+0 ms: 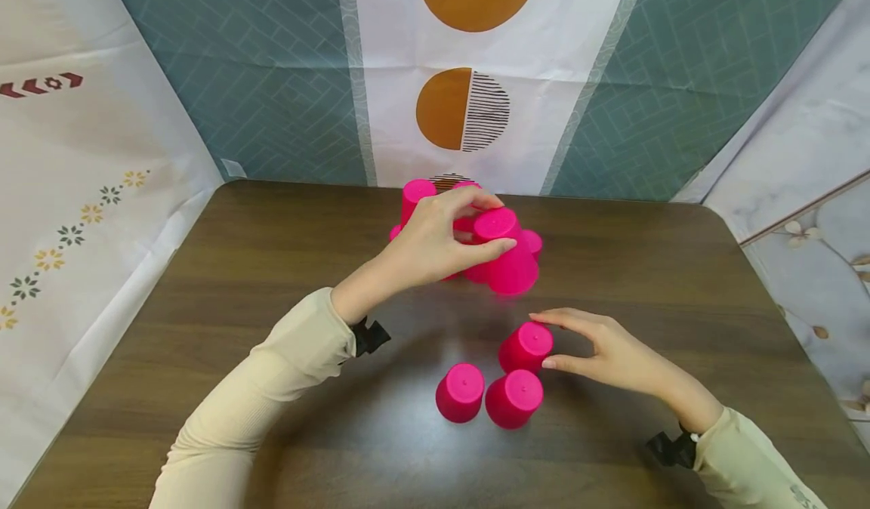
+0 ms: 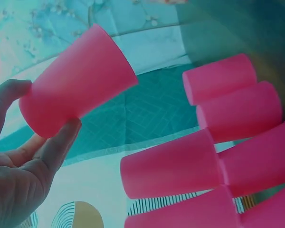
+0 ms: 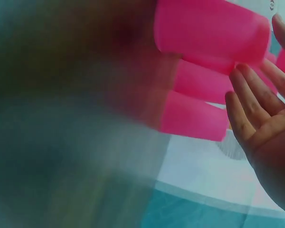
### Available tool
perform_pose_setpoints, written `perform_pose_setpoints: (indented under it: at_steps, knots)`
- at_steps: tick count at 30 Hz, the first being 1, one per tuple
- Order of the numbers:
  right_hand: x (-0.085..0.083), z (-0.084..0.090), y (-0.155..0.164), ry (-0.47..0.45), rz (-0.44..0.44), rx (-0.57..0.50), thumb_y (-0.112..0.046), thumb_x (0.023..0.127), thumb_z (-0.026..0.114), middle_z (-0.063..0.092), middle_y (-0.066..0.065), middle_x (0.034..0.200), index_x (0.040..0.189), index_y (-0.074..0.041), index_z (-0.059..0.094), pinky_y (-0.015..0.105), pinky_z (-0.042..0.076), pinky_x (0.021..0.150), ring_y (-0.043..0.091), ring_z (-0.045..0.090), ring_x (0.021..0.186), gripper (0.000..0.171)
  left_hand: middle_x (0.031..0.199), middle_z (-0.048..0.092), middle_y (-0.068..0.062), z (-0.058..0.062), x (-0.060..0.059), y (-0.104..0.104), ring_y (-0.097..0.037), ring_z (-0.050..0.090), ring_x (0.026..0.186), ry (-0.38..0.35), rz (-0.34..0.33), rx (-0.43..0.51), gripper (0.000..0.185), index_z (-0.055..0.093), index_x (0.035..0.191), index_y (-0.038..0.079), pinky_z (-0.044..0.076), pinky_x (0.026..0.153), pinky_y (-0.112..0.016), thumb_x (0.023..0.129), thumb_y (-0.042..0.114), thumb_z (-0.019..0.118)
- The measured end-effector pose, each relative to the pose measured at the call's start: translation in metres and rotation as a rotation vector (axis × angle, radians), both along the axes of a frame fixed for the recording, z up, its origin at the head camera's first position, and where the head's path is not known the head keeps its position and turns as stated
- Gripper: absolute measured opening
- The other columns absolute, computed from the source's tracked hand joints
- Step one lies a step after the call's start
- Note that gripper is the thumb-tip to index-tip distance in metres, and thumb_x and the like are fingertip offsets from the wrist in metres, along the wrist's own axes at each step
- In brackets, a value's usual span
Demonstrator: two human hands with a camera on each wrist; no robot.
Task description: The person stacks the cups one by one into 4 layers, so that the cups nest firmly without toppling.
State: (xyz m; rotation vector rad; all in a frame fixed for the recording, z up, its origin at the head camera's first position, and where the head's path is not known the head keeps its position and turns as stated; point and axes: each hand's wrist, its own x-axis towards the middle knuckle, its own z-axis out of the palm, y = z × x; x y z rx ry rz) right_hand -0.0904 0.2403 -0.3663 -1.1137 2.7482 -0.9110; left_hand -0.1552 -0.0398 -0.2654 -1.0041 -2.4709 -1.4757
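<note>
table [image 1: 272, 282] | cup stack [image 1: 469, 226] at table's far middle, partly built | left hand [image 1: 428, 245] pinches lifted cup [image 1: 506, 256] beside stack | right hand [image 1: 608, 354], fingers loosely curved, touches one of three loose cups [image 1: 526, 347] nearer, unplaced

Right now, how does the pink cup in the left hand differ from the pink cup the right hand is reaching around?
The lifted cup is off the table, tilted, held in the left hand's grip; the near cup stands upside down on the table. The lifted cup hangs beside the far pile of cups; the near cup sits in a group of three, right hand around it. Both are plain pink plastic.
</note>
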Motion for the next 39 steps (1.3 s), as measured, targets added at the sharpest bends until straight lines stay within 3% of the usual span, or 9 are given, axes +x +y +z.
perform_pose_setpoints:
  at_steps: [4, 8, 12, 18, 22, 29, 35, 39]
  knots:
    - [0.008, -0.007, -0.002, -0.007, -0.075, 0.026, -0.03, 0.072, 0.081, 0.054, -0.004, 0.13, 0.138, -0.022, 0.046, 0.041, 0.05, 0.088, 0.016, 0.054, 0.116, 0.075, 0.111, 0.062, 0.002, 0.009, -0.018, 0.015, -0.008, 0.06, 0.098, 0.078, -0.009, -0.12, 0.048, 0.057, 0.119, 0.009, 0.049, 0.079, -0.02, 0.079, 0.029, 0.074]
    - [0.012, -0.009, -0.006, -0.007, -0.131, 0.039, -0.036, 0.072, 0.079, 0.051, -0.005, 0.133, 0.14, -0.027, 0.042, 0.044, 0.05, 0.088, 0.017, 0.053, 0.119, 0.078, 0.116, 0.06, 0.0, 0.014, -0.034, 0.03, -0.012, 0.058, 0.102, 0.024, -0.019, -0.172, 0.053, 0.052, 0.124, 0.011, 0.048, 0.081, -0.02, 0.08, 0.03, 0.072]
    - [0.012, -0.008, -0.01, 0.065, -0.12, 0.037, -0.031, 0.071, 0.081, 0.051, -0.005, 0.133, 0.138, -0.025, 0.044, 0.042, 0.05, 0.087, 0.017, 0.053, 0.119, 0.077, 0.118, 0.059, -0.002, 0.013, -0.048, 0.045, -0.013, 0.057, 0.104, -0.032, -0.019, -0.223, 0.054, 0.05, 0.126, 0.013, 0.047, 0.083, -0.02, 0.08, 0.031, 0.072]
    - [0.012, -0.009, -0.016, 0.095, -0.039, 0.037, -0.027, 0.076, 0.078, 0.052, -0.004, 0.131, 0.139, -0.022, 0.044, 0.039, 0.05, 0.088, 0.015, 0.053, 0.118, 0.072, 0.115, 0.059, -0.001, 0.007, -0.063, 0.057, -0.012, 0.055, 0.103, -0.003, -0.015, -0.276, 0.047, 0.055, 0.121, 0.01, 0.046, 0.08, -0.018, 0.081, 0.028, 0.072]
    - [0.012, -0.011, -0.018, 0.097, 0.007, 0.007, -0.028, 0.078, 0.076, 0.056, 0.0, 0.127, 0.136, -0.018, 0.047, 0.035, 0.051, 0.087, 0.015, 0.056, 0.114, 0.066, 0.11, 0.061, -0.001, 0.004, -0.068, 0.059, -0.011, 0.055, 0.099, 0.008, 0.005, -0.293, 0.042, 0.057, 0.117, 0.009, 0.045, 0.078, -0.016, 0.082, 0.028, 0.071]
    - [0.011, -0.01, -0.017, 0.073, 0.012, -0.031, -0.027, 0.075, 0.078, 0.059, -0.003, 0.121, 0.129, -0.013, 0.053, 0.031, 0.053, 0.083, 0.014, 0.059, 0.107, 0.061, 0.113, 0.06, -0.001, 0.002, -0.07, 0.062, -0.011, 0.055, 0.099, -0.064, 0.063, -0.314, 0.045, 0.056, 0.119, 0.01, 0.046, 0.078, -0.017, 0.081, 0.028, 0.072]
    - [0.011, -0.009, -0.018, 0.034, 0.012, -0.032, -0.022, 0.071, 0.081, 0.059, -0.004, 0.119, 0.127, -0.014, 0.054, 0.03, 0.053, 0.082, 0.013, 0.06, 0.104, 0.063, 0.108, 0.061, -0.002, -0.002, -0.069, 0.065, -0.012, 0.056, 0.096, -0.021, 0.083, -0.352, 0.043, 0.058, 0.117, 0.009, 0.046, 0.077, -0.019, 0.08, 0.027, 0.072]
    - [0.011, -0.01, -0.018, 0.044, 0.006, -0.045, -0.02, 0.07, 0.082, 0.06, -0.003, 0.119, 0.126, -0.012, 0.055, 0.029, 0.053, 0.083, 0.013, 0.06, 0.104, 0.063, 0.112, 0.061, -0.002, -0.004, -0.069, 0.064, -0.014, 0.055, 0.102, 0.007, 0.086, -0.398, 0.042, 0.059, 0.117, 0.009, 0.045, 0.084, -0.022, 0.081, 0.026, 0.072]
